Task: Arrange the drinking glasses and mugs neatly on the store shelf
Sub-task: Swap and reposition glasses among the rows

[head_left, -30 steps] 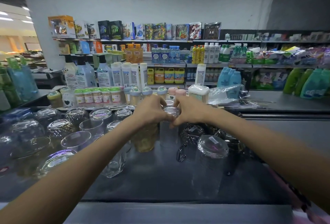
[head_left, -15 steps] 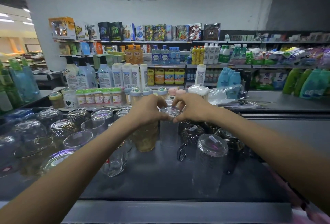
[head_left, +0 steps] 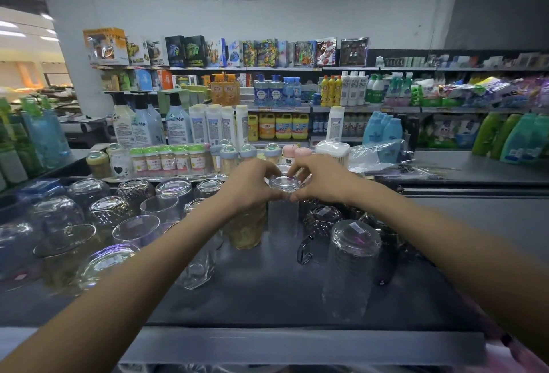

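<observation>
Glassware far left of the grip: a cluster of clear upturned drinking glasses (head_left: 108, 209), bases up, in loose rows on the dark grey shelf top (head_left: 267, 292); a few among them stand mouth-up. Behind the cluster runs a row of small green-lidded jars (head_left: 167, 158).

Left hand (head_left: 249, 185): reaches in from lower left, fingers curled against the left side of the thick base of a tall clear inverted glass (head_left: 283, 215). Directly beneath this hand, just beside the held glass on its left, an amber-tinted textured glass (head_left: 248, 230) stands on the shelf.

Tall clear inverted glass: centre, upright, mouth down, between both hands. Its lower rim is at shelf level; cannot tell whether it rests there or is raised slightly.

Right hand (head_left: 322, 179): comes from lower right, fingertips pinching the right side of the same base. Both hands are clamped on the one glass, meeting around its top.

Right of the grip and nearer the camera: a dark smoky glass mug with a loop handle (head_left: 322, 221). Nearer again, a tall clear ribbed tumbler (head_left: 352, 265), base up with a small sticker on it, stands apart from both hands.
</observation>
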Motion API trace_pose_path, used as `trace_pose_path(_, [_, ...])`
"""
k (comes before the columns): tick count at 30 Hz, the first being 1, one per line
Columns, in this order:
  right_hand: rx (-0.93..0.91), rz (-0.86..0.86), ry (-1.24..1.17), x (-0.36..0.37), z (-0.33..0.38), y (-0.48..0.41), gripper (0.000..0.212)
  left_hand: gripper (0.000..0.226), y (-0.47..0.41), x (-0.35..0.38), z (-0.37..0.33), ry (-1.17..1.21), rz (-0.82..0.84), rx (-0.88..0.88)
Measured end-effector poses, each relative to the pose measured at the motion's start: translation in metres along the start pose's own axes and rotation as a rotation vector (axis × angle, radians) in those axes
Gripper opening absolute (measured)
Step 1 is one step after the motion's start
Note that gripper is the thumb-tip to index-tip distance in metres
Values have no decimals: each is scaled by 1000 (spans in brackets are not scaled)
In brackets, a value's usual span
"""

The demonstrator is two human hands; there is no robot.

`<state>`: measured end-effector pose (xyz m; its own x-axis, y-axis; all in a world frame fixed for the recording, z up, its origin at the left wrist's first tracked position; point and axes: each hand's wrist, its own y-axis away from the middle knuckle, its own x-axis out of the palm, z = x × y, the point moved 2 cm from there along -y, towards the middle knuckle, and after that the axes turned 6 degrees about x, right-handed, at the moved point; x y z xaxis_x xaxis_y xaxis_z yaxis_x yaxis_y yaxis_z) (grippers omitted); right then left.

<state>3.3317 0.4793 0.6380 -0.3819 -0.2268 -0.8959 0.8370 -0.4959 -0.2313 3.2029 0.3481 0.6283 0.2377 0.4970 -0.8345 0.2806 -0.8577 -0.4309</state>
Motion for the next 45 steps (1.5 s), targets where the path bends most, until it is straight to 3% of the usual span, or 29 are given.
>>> trace_pose_path(12, [9,17,21,-3,1,8,51,58,3,5,1,-38,-21,-11])
trace_pose_path(15, [12,-33,-38,-15,4,26,53,50,12,-1,-4,-115,-64,11])
trace_pose_path(18, [-5,-167,-83,-36,9,59,35,40,32,-12,-20,-153,-168,45])
trace_pose_path(21, [-18,-328,-231,-50,12,110,23,34,66,-16,-45,31,-260,97])
trace_pose_path(25, [44,-506,-368,-36,8,180,23,30,119,1,-81,389,-327,96])
trace_pose_path(29, [172,-616,-318,-7,-1,217,34,55,143,39,-97,506,-275,62])
trace_pose_path(36, [260,-485,-120,21,4,212,80,74,146,92,-105,568,-208,-18])
trace_pose_path(41, [262,-567,-209,18,11,211,64,69,152,91,-113,655,-236,-63])
trace_pose_path(45, [175,-521,-348,14,26,219,61,60,172,71,-111,684,-312,-66])
